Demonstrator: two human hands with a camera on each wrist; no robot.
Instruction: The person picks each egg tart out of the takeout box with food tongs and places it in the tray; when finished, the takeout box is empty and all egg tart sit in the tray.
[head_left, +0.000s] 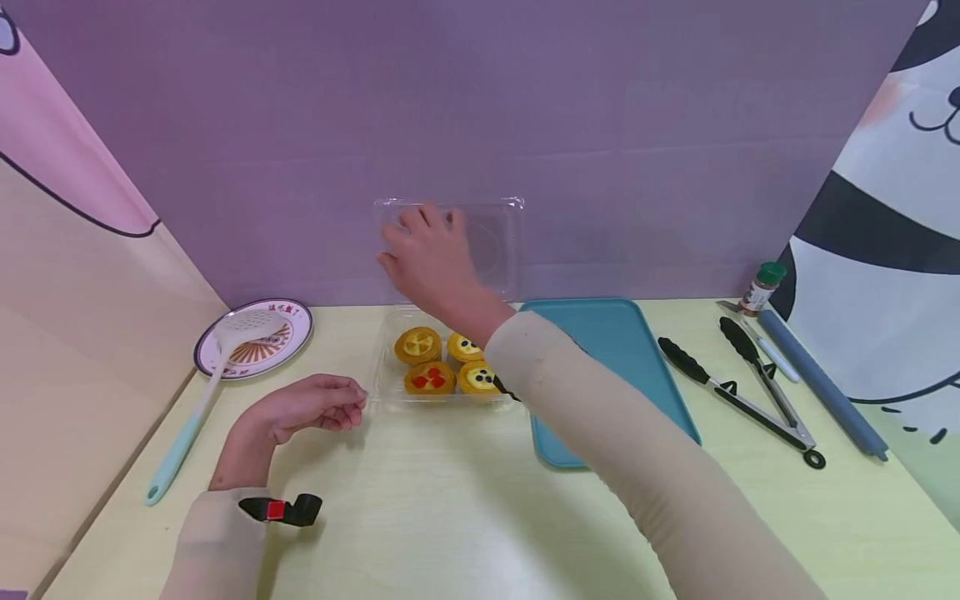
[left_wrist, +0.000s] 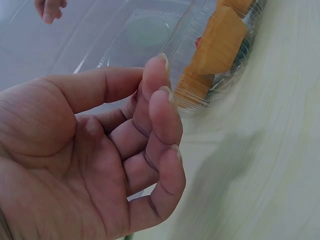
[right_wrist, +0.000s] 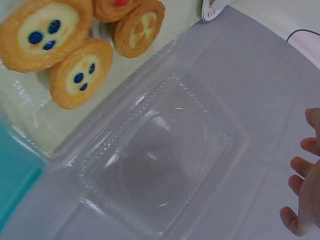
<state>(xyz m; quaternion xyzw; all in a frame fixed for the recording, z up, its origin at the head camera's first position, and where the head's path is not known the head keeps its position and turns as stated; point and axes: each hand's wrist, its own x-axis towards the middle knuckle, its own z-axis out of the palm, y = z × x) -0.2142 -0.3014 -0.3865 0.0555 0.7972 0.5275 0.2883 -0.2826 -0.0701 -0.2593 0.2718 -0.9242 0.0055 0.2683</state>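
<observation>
A clear plastic clamshell box (head_left: 380, 367) holds several egg tarts (head_left: 429, 378), some topped with red pieces and some with dark blue berries. Its transparent lid (head_left: 491, 250) stands raised against the purple backdrop. In front of the lid is my right hand (head_left: 435, 258), fingers loosely bent and holding nothing; the right wrist view shows these fingers (right_wrist: 302, 175) apart from the lid. Beside the box's front left corner, my left hand (head_left: 315, 406) has loosely curled fingers with nothing visible in them. Whether its fingertips touch the box edge, I cannot tell.
On the left, a white slotted turner with a pale blue handle (head_left: 180, 446) lies across a patterned plate (head_left: 300, 321). A blue tray (head_left: 600, 321) is right of the box, partly under my right arm. Farther right are tongs (head_left: 750, 408), a knife (head_left: 780, 360), a blue-grey bar (head_left: 821, 379) and a green-capped jar (head_left: 761, 292).
</observation>
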